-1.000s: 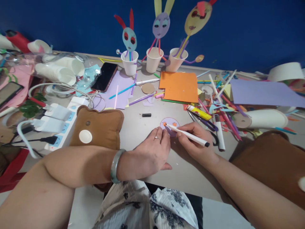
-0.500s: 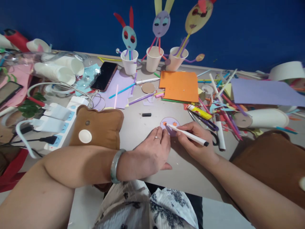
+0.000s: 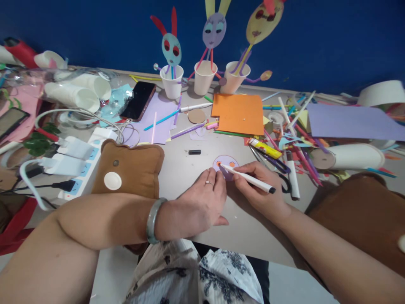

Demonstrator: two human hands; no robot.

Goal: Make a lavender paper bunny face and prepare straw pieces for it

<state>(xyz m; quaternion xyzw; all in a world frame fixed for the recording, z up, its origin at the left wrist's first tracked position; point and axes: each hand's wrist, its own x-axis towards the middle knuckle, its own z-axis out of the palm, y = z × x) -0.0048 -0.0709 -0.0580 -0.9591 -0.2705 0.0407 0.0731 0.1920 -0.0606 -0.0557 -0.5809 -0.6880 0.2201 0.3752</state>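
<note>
A small purple paper disc (image 3: 228, 161) with two orange eyes lies on the table in front of me. My left hand (image 3: 202, 200) rests flat at its lower left edge, fingers stretched out, holding no object in its fingers. Between the fingers of my right hand (image 3: 261, 188) is a white marker (image 3: 253, 179), its tip at the left orange eye and its black end pointing right. A black cap (image 3: 194, 152) lies left of the disc. The lower part of the disc is partly shaded and covered by fingers.
Three paper cups, one a white cup (image 3: 172, 86), hold paper figures at the back. Orange paper (image 3: 238, 115), scissors (image 3: 274, 164) and a glue stick (image 3: 265, 148) lie ahead and right. A brown cushion (image 3: 136, 169) and power strip (image 3: 95, 156) are left.
</note>
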